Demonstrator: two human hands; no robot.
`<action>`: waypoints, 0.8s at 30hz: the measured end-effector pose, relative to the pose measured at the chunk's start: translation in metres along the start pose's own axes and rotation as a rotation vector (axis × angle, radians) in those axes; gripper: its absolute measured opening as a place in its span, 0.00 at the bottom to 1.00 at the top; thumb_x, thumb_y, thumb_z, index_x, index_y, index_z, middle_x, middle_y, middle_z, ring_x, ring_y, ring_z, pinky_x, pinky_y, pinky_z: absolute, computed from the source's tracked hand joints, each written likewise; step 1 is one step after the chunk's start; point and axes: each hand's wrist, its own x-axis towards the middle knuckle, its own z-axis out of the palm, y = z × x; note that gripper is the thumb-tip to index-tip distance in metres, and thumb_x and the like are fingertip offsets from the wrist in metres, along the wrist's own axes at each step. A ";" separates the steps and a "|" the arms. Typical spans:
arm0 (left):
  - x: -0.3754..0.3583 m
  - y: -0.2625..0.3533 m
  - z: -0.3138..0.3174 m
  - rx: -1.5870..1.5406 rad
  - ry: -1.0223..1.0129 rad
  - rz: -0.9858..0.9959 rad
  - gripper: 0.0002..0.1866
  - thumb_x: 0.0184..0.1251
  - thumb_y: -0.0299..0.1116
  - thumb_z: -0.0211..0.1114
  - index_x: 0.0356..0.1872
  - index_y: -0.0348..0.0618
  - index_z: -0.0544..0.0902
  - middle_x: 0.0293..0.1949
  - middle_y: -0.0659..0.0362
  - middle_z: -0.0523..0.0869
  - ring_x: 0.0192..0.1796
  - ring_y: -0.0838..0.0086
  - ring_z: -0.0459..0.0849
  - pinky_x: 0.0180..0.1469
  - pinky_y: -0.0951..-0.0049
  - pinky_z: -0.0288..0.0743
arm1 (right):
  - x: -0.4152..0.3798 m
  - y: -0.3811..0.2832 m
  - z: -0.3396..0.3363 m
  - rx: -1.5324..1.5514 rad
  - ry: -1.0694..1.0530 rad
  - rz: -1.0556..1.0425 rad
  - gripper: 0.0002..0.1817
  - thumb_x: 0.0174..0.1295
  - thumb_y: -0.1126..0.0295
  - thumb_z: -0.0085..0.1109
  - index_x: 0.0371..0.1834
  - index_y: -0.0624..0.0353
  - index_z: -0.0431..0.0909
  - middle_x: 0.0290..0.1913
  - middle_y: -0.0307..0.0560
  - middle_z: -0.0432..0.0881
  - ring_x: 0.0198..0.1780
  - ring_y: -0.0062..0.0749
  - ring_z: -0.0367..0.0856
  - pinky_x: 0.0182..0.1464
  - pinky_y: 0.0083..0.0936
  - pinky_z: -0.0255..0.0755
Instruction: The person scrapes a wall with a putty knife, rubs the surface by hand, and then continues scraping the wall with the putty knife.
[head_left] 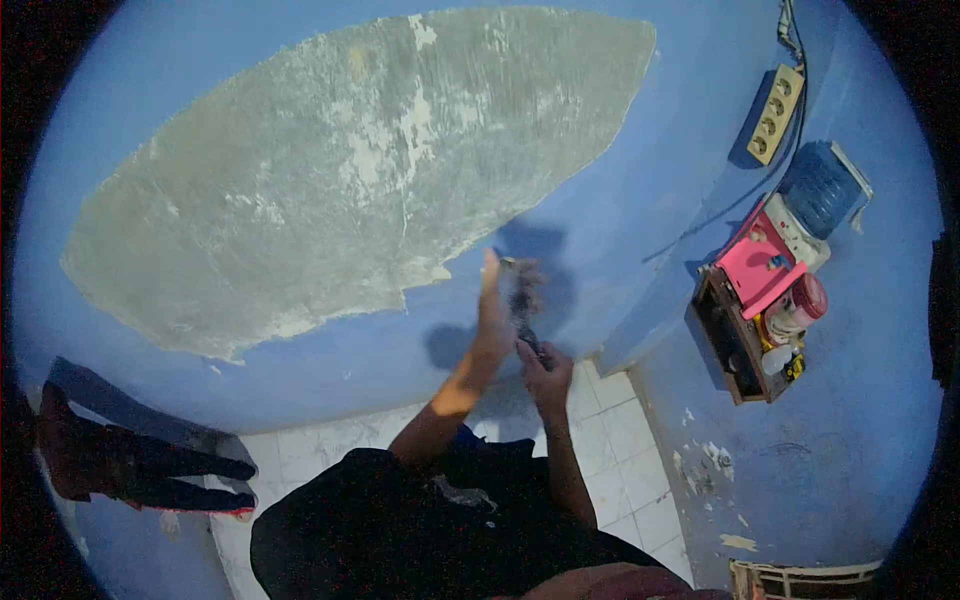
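My right hand [549, 374] is closed around the lower end of a dark, long-handled tool [521, 312]. The tool points up toward the wall, and motion blurs its far end, so its kind does not show. My left hand [492, 308] is raised beside that end, its thumb and smeared fingers spread apart on either side of it. Just beyond both hands is the blue wall [610, 230], with a large grey bare patch [330, 170] where the paint is gone. The patch has a ragged lower edge and paler flakes in its middle.
At the right stands a small brown cabinet [727, 345] with a pink tray [755, 262], a jar [805, 298] and a blue water jug [825, 190]. A power strip [776, 115] hangs above. Another person [130, 455] stands at the left. White tiles [630, 440] cover the floor.
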 end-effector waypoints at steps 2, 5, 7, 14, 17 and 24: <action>-0.018 0.015 -0.010 0.060 0.109 0.050 0.42 0.66 0.71 0.36 0.44 0.35 0.78 0.29 0.55 0.82 0.21 0.77 0.75 0.24 0.77 0.69 | -0.008 0.006 0.012 0.032 -0.114 0.015 0.15 0.59 0.61 0.67 0.23 0.59 0.77 0.14 0.32 0.70 0.14 0.14 0.64 0.16 0.17 0.55; -0.026 0.033 -0.030 0.070 0.182 0.109 0.43 0.67 0.71 0.33 0.42 0.36 0.78 0.25 0.57 0.82 0.17 0.77 0.73 0.18 0.77 0.66 | -0.009 0.010 0.033 0.003 -0.236 0.032 0.16 0.60 0.60 0.66 0.22 0.59 0.77 0.15 0.32 0.70 0.15 0.13 0.65 0.17 0.17 0.55; -0.036 0.049 -0.057 0.079 0.223 0.153 0.43 0.68 0.70 0.31 0.41 0.35 0.78 0.21 0.58 0.80 0.14 0.76 0.71 0.16 0.77 0.64 | -0.013 0.017 0.056 0.045 -0.353 -0.014 0.16 0.62 0.61 0.64 0.23 0.59 0.76 0.15 0.33 0.70 0.14 0.14 0.65 0.17 0.17 0.55; -0.089 0.146 -0.119 0.173 0.406 0.414 0.44 0.69 0.69 0.30 0.41 0.32 0.78 0.20 0.56 0.80 0.16 0.75 0.73 0.18 0.77 0.66 | -0.044 -0.015 0.139 0.201 -0.774 0.066 0.14 0.64 0.67 0.61 0.48 0.61 0.74 0.23 0.38 0.76 0.16 0.15 0.68 0.17 0.18 0.59; -0.097 0.198 -0.150 0.147 0.313 0.403 0.43 0.70 0.68 0.33 0.43 0.32 0.78 0.21 0.56 0.80 0.18 0.75 0.75 0.21 0.76 0.69 | -0.060 -0.040 0.192 0.106 -0.756 -0.098 0.18 0.64 0.68 0.60 0.55 0.59 0.70 0.25 0.39 0.76 0.17 0.16 0.68 0.18 0.18 0.62; -0.105 0.347 -0.181 0.226 0.134 0.344 0.32 0.72 0.58 0.46 0.47 0.31 0.76 0.26 0.52 0.82 0.23 0.71 0.79 0.29 0.75 0.74 | -0.086 -0.089 0.353 0.052 -0.435 -0.296 0.22 0.61 0.68 0.63 0.58 0.61 0.74 0.33 0.44 0.82 0.29 0.19 0.76 0.32 0.19 0.72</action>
